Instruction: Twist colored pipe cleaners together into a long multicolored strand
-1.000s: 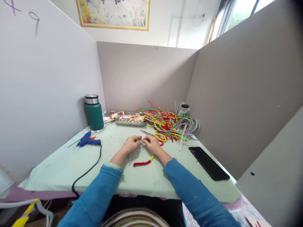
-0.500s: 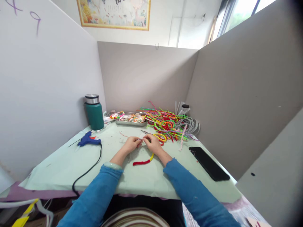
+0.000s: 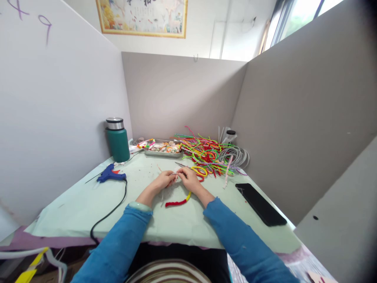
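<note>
My left hand (image 3: 165,180) and my right hand (image 3: 189,179) meet over the middle of the table, fingers pinched together. Between them is a thin pale strand (image 3: 174,174), mostly hidden by the fingers. One loose end hangs below my left hand, and a pinkish end pokes out above it. Under my right wrist curves a fuzzy red and yellow pipe-cleaner piece (image 3: 177,203); whether it joins the strand I cannot tell. Scissors with yellow handles (image 3: 199,171) lie just beyond my right hand, blades pointing left.
A blue glue gun (image 3: 111,173) with a black cord lies left, near a green bottle (image 3: 118,141). Behind are a metal tray (image 3: 163,154) of small pieces, a heap of colourful pipe cleaners (image 3: 203,151) and a grey coil (image 3: 240,157). A black phone (image 3: 260,204) lies right.
The strand's pinkish end above my left hand has shifted right, and a pale end now hangs below that hand. Both hands stay almost in place.
</note>
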`<state>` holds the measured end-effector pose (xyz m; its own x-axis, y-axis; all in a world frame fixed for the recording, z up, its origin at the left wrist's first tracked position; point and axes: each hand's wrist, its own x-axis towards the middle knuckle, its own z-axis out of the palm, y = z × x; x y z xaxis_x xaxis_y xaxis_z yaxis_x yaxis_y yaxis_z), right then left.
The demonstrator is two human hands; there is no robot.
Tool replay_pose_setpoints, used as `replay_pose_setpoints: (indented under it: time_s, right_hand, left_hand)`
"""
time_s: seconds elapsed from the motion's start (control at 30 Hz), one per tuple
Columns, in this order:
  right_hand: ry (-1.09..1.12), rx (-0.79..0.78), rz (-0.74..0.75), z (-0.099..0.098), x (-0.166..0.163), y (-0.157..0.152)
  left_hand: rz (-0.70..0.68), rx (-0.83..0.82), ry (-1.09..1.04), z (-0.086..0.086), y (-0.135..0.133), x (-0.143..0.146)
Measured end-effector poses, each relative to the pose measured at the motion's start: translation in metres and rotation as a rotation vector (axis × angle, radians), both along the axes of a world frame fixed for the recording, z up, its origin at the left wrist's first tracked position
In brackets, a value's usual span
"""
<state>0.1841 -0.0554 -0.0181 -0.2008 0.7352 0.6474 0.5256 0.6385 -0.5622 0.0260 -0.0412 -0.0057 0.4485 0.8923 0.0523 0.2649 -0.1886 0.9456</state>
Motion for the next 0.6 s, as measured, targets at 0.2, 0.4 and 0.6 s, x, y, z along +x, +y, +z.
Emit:
replay_pose_setpoints:
  time_s: [0.2, 0.4, 0.6]
  right_hand:
    - [-0.014, 0.003, -0.007, -0.0013, 0.0003, 0.0006]
    - [-0.012, -0.018, -0.03, -0.0029, 0.001, 0.002]
    - [-0.013, -0.016, -0.031, -0.0039, 0.0014, 0.0027]
  left_hand:
    - [-0.02, 0.057, 0.076, 0.0019, -0.0023, 0.0005]
    - [0.016, 0.283, 0.184, -0.0046, 0.0018, 0.0004]
    - [0.108, 0.39, 0.34, -0.0022, -0.0029, -0.0012]
